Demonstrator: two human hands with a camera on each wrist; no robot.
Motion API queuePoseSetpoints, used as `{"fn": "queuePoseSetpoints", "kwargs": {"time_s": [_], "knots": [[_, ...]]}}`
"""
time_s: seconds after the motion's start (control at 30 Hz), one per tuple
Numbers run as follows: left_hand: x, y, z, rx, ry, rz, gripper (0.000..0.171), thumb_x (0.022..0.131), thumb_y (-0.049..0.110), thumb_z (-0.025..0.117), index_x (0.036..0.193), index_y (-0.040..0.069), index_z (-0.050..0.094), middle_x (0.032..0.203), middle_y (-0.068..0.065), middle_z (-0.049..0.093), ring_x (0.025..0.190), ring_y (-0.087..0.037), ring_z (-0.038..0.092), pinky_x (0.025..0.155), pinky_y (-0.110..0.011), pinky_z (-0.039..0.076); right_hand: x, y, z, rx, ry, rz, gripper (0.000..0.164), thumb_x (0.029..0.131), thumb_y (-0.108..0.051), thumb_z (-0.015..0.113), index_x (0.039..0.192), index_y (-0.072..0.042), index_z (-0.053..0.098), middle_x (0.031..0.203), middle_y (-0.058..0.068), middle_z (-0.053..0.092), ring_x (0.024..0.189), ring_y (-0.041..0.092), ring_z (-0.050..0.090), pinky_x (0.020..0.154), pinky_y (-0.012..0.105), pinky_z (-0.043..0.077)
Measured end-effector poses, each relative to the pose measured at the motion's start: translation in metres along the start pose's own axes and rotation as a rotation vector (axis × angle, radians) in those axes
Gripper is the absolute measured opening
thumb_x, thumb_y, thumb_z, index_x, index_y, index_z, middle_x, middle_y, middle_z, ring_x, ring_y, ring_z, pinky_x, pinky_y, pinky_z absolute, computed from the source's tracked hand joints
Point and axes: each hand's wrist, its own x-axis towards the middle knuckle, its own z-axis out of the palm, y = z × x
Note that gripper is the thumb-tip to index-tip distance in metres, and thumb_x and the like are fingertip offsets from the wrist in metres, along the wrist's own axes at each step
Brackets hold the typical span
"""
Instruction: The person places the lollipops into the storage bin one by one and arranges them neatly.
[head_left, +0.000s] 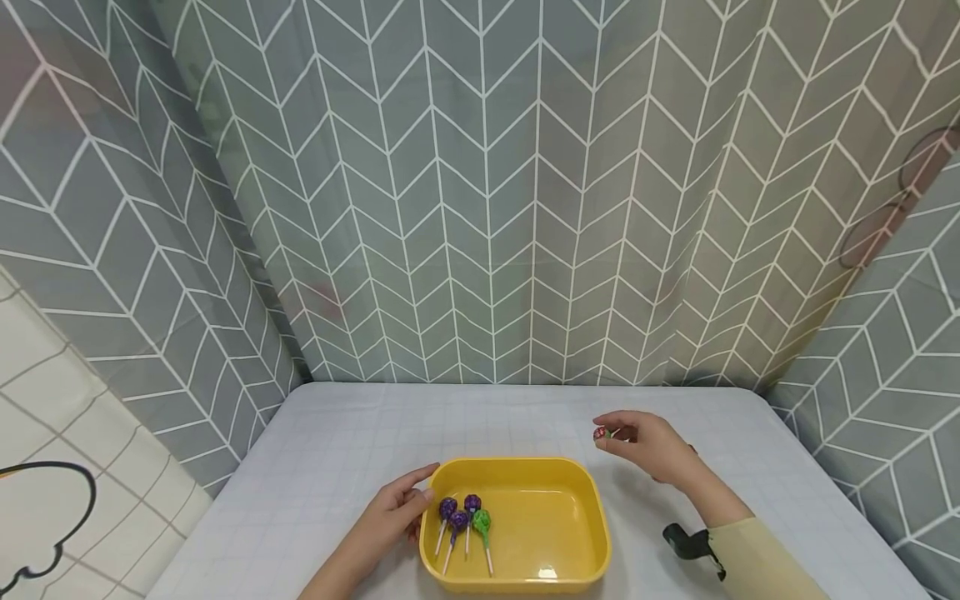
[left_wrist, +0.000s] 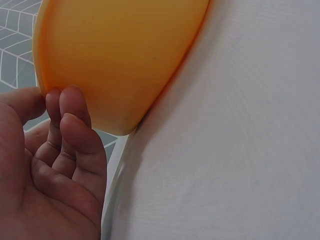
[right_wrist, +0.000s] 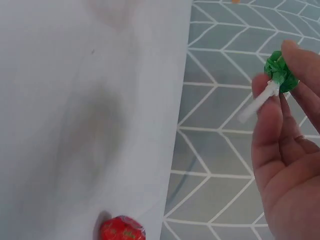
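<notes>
yellow tray (head_left: 547, 529): on the table (head_left: 480, 417), in front of the person; its right part is bare.
pops inside: three purple pops (head_left: 458, 521) and a green pop (head_left: 482, 522), bunched at the left, sticks toward the person.
left hand (head_left: 392, 510): pinching the tray's left rim.
right hand (head_left: 651, 446): pinching the held pop (right_wrist: 278, 71) beyond the tray's far right corner, apart from the tray.
step in hand: probably a carry between table and tray, one pop at a time — judged from the pops already inside.
next move: if the held pop is bound for the tray, it calls for clearing the rim, then loosening the pinch over the bare part while the left hand steadies the wall.
right wrist view: green wrapper and white stick plain, where the head view shows mostly red — two-toned or not, i cannot tell; also a red pop (right_wrist: 123, 229) on the table, not clear from the head.
left wrist view: fingertips against the tray's outer wall, hidden from above.
</notes>
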Motion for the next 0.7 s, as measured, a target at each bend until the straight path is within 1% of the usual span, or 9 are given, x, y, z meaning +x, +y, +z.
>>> {"fn": "queuePoseSetpoints", "kwargs": {"time_s": [0.03, 0.1, 0.23, 0.37, 0.43, 0.57, 0.7], "knots": [[0.0, 0.0, 0.0, 0.001, 0.001, -0.001, 0.063, 0.097, 0.043, 0.061, 0.148, 0.01, 0.045, 0.077, -0.01, 0.062, 0.06, -0.018, 0.055, 0.055, -0.029, 0.052, 0.0, -0.001, 0.0, 0.007, -0.01, -0.006, 0.038, 0.087, -0.033, 0.077, 0.119, -0.013, 0.07, 0.099, -0.006, 0.068, 0.089, 0.015, 0.063, 0.073, 0.033, 0.054], [0.0, 0.0, 0.0, 0.001, 0.002, -0.001, 0.063, 0.097, 0.043, 0.061, 0.148, 0.009, 0.045, 0.077, -0.01, 0.062, 0.06, -0.018, 0.055, 0.054, -0.029, 0.052, -0.001, -0.004, 0.001, 0.031, -0.026, 0.006, 0.035, 0.087, -0.032, 0.077, 0.116, -0.013, 0.071, 0.1, -0.006, 0.069, 0.089, 0.015, 0.064, 0.076, 0.034, 0.055], [-0.001, 0.0, 0.0, -0.005, -0.001, 0.0, 0.063, 0.098, 0.042, 0.061, 0.148, 0.009, 0.044, 0.077, -0.01, 0.062, 0.06, -0.018, 0.055, 0.055, -0.029, 0.052, -0.004, -0.013, 0.002, 0.082, -0.045, 0.021, 0.037, 0.085, -0.035, 0.079, 0.113, -0.013, 0.072, 0.101, -0.004, 0.069, 0.087, 0.015, 0.066, 0.075, 0.035, 0.056], [-0.001, 0.0, 0.0, -0.008, -0.002, 0.0, 0.063, 0.098, 0.042, 0.061, 0.148, 0.009, 0.044, 0.077, -0.01, 0.062, 0.06, -0.018, 0.055, 0.055, -0.029, 0.052, -0.006, -0.021, 0.002, 0.132, -0.072, 0.017, 0.04, 0.082, -0.035, 0.081, 0.113, -0.013, 0.071, 0.105, 0.001, 0.068, 0.084, 0.016, 0.067, 0.074, 0.032, 0.057], [-0.001, 0.0, 0.0, -0.006, -0.002, 0.002, 0.063, 0.098, 0.042, 0.061, 0.148, 0.009, 0.044, 0.077, -0.01, 0.062, 0.061, -0.018, 0.055, 0.055, -0.029, 0.052, -0.007, -0.024, 0.002, 0.133, -0.084, 0.008, 0.04, 0.082, -0.035, 0.082, 0.114, -0.014, 0.072, 0.108, 0.002, 0.068, 0.084, 0.015, 0.068, 0.074, 0.031, 0.057], [-0.001, 0.001, 0.0, -0.003, -0.003, 0.004, 0.062, 0.098, 0.041, 0.061, 0.148, 0.009, 0.045, 0.078, -0.01, 0.062, 0.061, -0.018, 0.055, 0.055, -0.029, 0.052, -0.008, -0.029, 0.002, 0.114, -0.093, -0.009, 0.041, 0.083, -0.039, 0.08, 0.117, -0.019, 0.072, 0.112, 0.0, 0.069, 0.088, 0.013, 0.067, 0.077, 0.032, 0.056], [-0.001, 0.002, 0.0, -0.006, -0.002, 0.004, 0.062, 0.098, 0.042, 0.061, 0.148, 0.009, 0.045, 0.078, -0.01, 0.062, 0.061, -0.018, 0.055, 0.055, -0.03, 0.052, -0.009, -0.033, 0.002, 0.139, -0.107, -0.02, 0.04, 0.086, -0.037, 0.078, 0.12, -0.018, 0.071, 0.114, 0.0, 0.069, 0.089, 0.015, 0.068, 0.079, 0.033, 0.056]]}}
